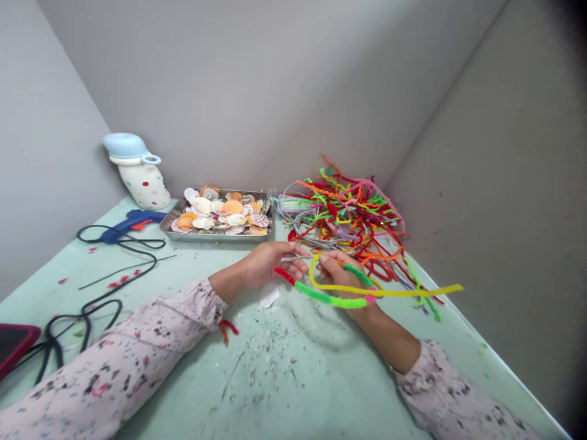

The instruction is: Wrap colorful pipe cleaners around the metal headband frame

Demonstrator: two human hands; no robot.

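Note:
My right hand (343,272) is closed around fuzzy pipe cleaners above the middle of the table. A yellow pipe cleaner (389,293) bends at its fingers and stretches out to the right. Below hangs a curved pipe cleaner strand (337,301) in red, green and pink, looping round toward the right hand. Just to the left, my left hand (268,264) has its fingers curled around a thin grey-white strand (293,259) that reaches toward the right fingertips. Whether that strand joins the yellow one is hidden by the fingers.
Behind the hands, a metal tray (215,237) holds seashells. A tangled heap of pipe cleaners (348,211) spills from a pink basket (402,220). At left are a blue glue gun (131,225), its black cord (87,311) and a white bottle (144,183). Scraps lie on the green table (293,391).

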